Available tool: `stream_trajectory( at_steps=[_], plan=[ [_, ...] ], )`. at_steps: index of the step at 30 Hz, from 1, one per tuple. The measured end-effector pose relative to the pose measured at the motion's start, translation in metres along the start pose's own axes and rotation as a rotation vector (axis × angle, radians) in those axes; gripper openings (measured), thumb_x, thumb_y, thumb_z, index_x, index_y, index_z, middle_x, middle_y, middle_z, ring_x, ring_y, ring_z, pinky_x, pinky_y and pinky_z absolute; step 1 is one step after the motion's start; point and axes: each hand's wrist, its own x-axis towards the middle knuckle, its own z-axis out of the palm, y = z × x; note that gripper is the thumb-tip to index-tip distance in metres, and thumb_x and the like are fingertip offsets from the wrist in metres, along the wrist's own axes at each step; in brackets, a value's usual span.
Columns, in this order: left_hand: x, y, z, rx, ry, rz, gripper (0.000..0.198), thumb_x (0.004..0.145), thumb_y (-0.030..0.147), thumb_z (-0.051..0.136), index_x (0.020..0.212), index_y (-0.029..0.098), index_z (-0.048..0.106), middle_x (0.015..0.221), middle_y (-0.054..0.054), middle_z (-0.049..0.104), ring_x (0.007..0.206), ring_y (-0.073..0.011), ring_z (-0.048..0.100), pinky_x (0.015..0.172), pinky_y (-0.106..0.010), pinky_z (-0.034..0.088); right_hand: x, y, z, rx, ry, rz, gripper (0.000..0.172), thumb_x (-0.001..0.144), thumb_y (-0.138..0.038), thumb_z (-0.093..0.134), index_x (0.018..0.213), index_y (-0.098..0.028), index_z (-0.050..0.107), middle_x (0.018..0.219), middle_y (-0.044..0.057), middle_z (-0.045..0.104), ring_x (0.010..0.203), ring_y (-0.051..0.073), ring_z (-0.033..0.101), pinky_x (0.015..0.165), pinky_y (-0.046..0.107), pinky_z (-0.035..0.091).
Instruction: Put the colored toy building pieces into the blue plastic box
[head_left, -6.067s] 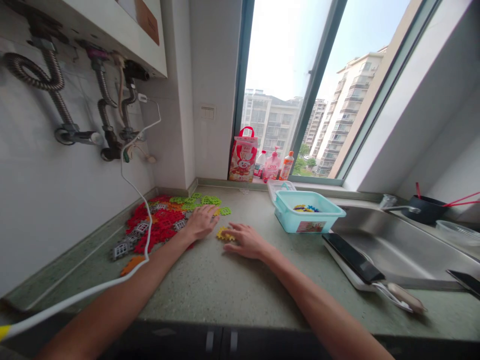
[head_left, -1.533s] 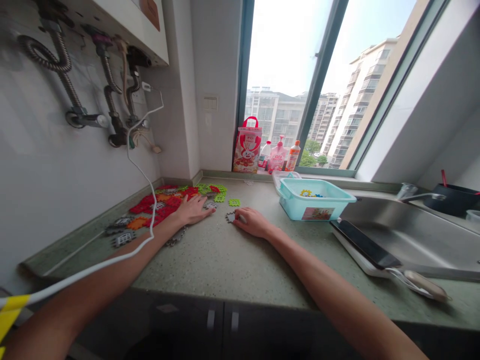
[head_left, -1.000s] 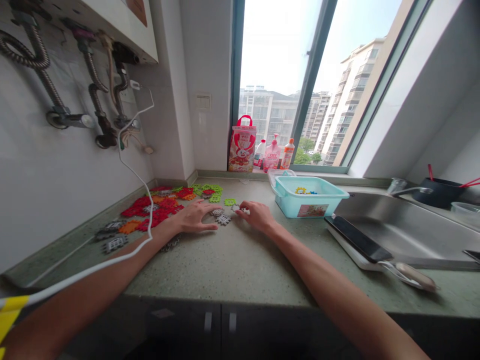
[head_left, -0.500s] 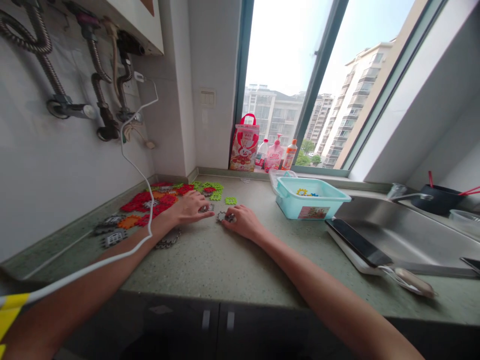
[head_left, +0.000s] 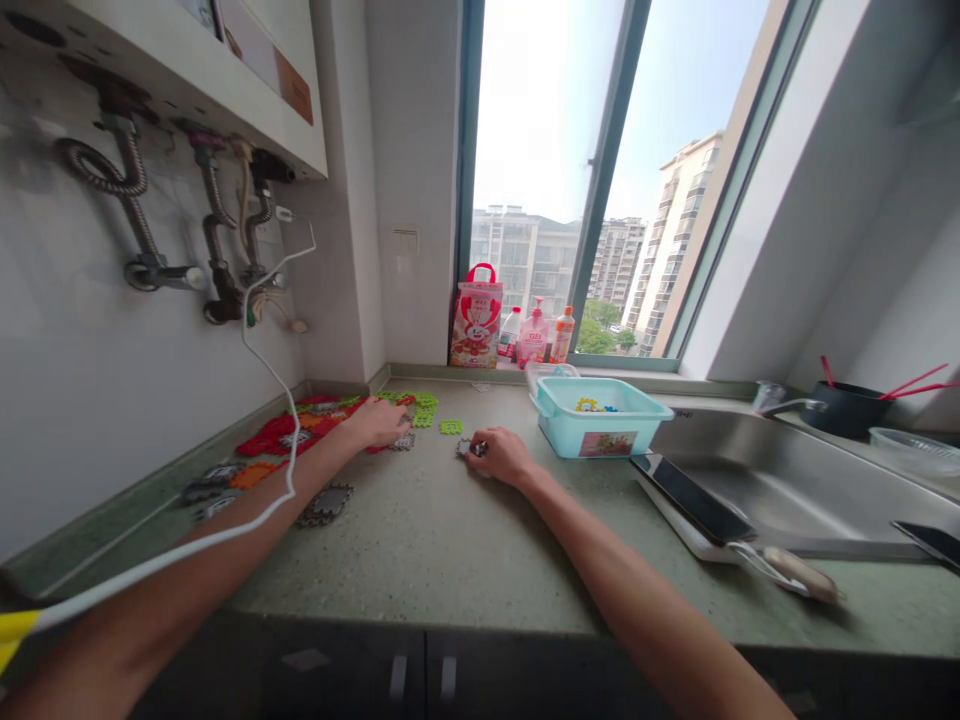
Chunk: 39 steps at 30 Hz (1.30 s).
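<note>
Right now your right hand point(head_left: 501, 456) curls on the speckled green countertop point(head_left: 450, 540), fingertips pinching a small grey interlocking plastic tile point(head_left: 466, 448). Your left hand point(head_left: 379, 422) lies flat, fingers loose, on the red and green tile pile point(head_left: 300, 428) (another grey tile point(head_left: 403, 441) sits just beside it). A pale turquoise plastic tub point(head_left: 600, 418) stands near, to the right.

No lettering is legible; the red bag's point(head_left: 475, 325) print is blurred.
</note>
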Motion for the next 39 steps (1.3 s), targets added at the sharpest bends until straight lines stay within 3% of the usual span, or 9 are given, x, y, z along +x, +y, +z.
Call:
stream_trajectory(
  at_steps=[4, 8, 12, 17, 22, 25, 29, 35, 39],
  plan=[
    [-0.021, -0.003, 0.01, -0.04, 0.12, 0.092, 0.03, 0.095, 0.038, 0.057, 0.109, 0.024, 0.079, 0.101, -0.012, 0.08, 0.101, -0.0301, 0.072, 0.099, -0.041, 0.045, -0.004, 0.019, -0.008, -0.024, 0.019, -0.027, 0.018, 0.087, -0.033, 0.076, 0.102, -0.025, 0.08, 0.098, 0.006, 0.078, 0.097, 0.023, 0.069, 0.085, 0.029, 0.048],
    [-0.038, -0.002, 0.015, -0.194, 0.138, 0.258, 0.023, 0.094, 0.038, 0.063, 0.102, 0.027, 0.082, 0.104, -0.006, 0.079, 0.098, -0.0239, 0.071, 0.089, -0.032, 0.047, -0.004, 0.021, -0.015, 0.006, 0.113, -0.08, 0.015, 0.087, -0.028, 0.076, 0.102, -0.025, 0.08, 0.105, 0.007, 0.078, 0.101, 0.024, 0.068, 0.091, 0.032, 0.05],
    [-0.044, 0.02, 0.01, -0.394, 0.139, 0.421, 0.026, 0.095, 0.044, 0.066, 0.102, 0.025, 0.083, 0.103, -0.005, 0.078, 0.093, -0.021, 0.071, 0.085, -0.028, 0.049, -0.003, 0.008, -0.014, 0.127, 0.218, -0.151, 0.017, 0.086, -0.024, 0.079, 0.103, -0.026, 0.079, 0.108, 0.005, 0.078, 0.101, 0.024, 0.069, 0.095, 0.036, 0.051],
    [-0.053, 0.054, 0.005, -0.524, 0.201, 0.687, 0.022, 0.096, 0.034, 0.068, 0.112, 0.026, 0.081, 0.106, -0.005, 0.077, 0.1, -0.0208, 0.071, 0.094, -0.03, 0.05, -0.003, -0.002, -0.005, 0.241, 0.345, -0.238, 0.019, 0.087, -0.023, 0.077, 0.106, -0.027, 0.077, 0.11, 0.004, 0.078, 0.105, 0.023, 0.069, 0.099, 0.037, 0.052],
    [-0.057, 0.059, 0.002, -0.558, 0.222, 0.863, 0.023, 0.095, 0.026, 0.069, 0.116, 0.03, 0.08, 0.111, -0.004, 0.077, 0.106, -0.0208, 0.068, 0.103, -0.034, 0.046, -0.003, 0.001, -0.006, 0.27, 0.383, -0.313, 0.022, 0.087, -0.021, 0.076, 0.109, -0.026, 0.075, 0.115, 0.004, 0.077, 0.106, 0.023, 0.068, 0.1, 0.038, 0.053],
    [-0.055, 0.053, 0.003, -0.546, 0.26, 0.876, 0.022, 0.096, 0.028, 0.07, 0.113, 0.034, 0.082, 0.111, -0.004, 0.076, 0.105, -0.0214, 0.067, 0.102, -0.035, 0.046, -0.003, -0.001, -0.008, 0.27, 0.413, -0.291, 0.024, 0.086, -0.02, 0.076, 0.109, -0.026, 0.075, 0.113, 0.004, 0.077, 0.106, 0.023, 0.067, 0.1, 0.038, 0.053],
    [-0.043, 0.033, 0.012, -0.533, 0.245, 0.818, 0.024, 0.091, 0.024, 0.073, 0.109, 0.036, 0.084, 0.09, -0.002, 0.074, 0.086, -0.0174, 0.066, 0.09, -0.031, 0.048, -0.005, -0.011, -0.004, 0.3, 0.396, -0.241, 0.022, 0.088, -0.025, 0.078, 0.11, -0.026, 0.075, 0.111, 0.005, 0.077, 0.105, 0.023, 0.068, 0.099, 0.038, 0.052],
    [-0.025, -0.002, 0.032, -0.448, 0.271, 0.592, 0.025, 0.09, 0.02, 0.069, 0.105, 0.032, 0.086, 0.089, -0.003, 0.075, 0.08, -0.0164, 0.066, 0.079, -0.027, 0.047, -0.009, -0.027, 0.007, 0.256, 0.055, -0.16, 0.015, 0.088, -0.03, 0.079, 0.103, -0.027, 0.078, 0.099, 0.004, 0.077, 0.091, 0.02, 0.07, 0.087, 0.032, 0.052],
    [-0.027, -0.001, 0.032, -0.412, 0.24, 0.492, 0.027, 0.092, 0.021, 0.066, 0.106, 0.031, 0.085, 0.095, -0.004, 0.077, 0.084, -0.0169, 0.067, 0.082, -0.027, 0.048, -0.01, -0.032, 0.008, 0.213, 0.013, -0.135, 0.024, 0.083, -0.038, 0.084, 0.102, -0.025, 0.077, 0.094, 0.004, 0.076, 0.086, 0.02, 0.069, 0.081, 0.029, 0.051]
  ],
)
